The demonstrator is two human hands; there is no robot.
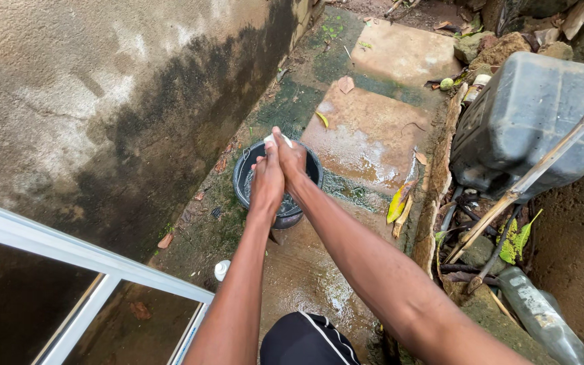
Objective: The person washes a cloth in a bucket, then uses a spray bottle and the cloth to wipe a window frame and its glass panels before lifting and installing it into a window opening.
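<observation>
A small white piece [280, 138], possibly soap, is pressed between the left hand [267, 181] and the right hand [290, 161], palms closed together over a round dark bucket [245, 177] of water. The bucket is hemmed in by a rough stained wall [103, 101] on the left. Wet, mossy concrete slabs [366, 135] are left open on the far right, edged by a grey plastic canister [528, 115].

Bucket on a paved path between wall and jerrycan

The bucket [277, 186] stands on the path [366, 135] near its wall-side edge; both hands, left hand [267, 181] and right hand [290, 159], meet above it. The wall [103, 101] lies left; the jerrycan [525, 122] sits beyond the path's right edge, a stick [528, 179] leaning across it.
</observation>
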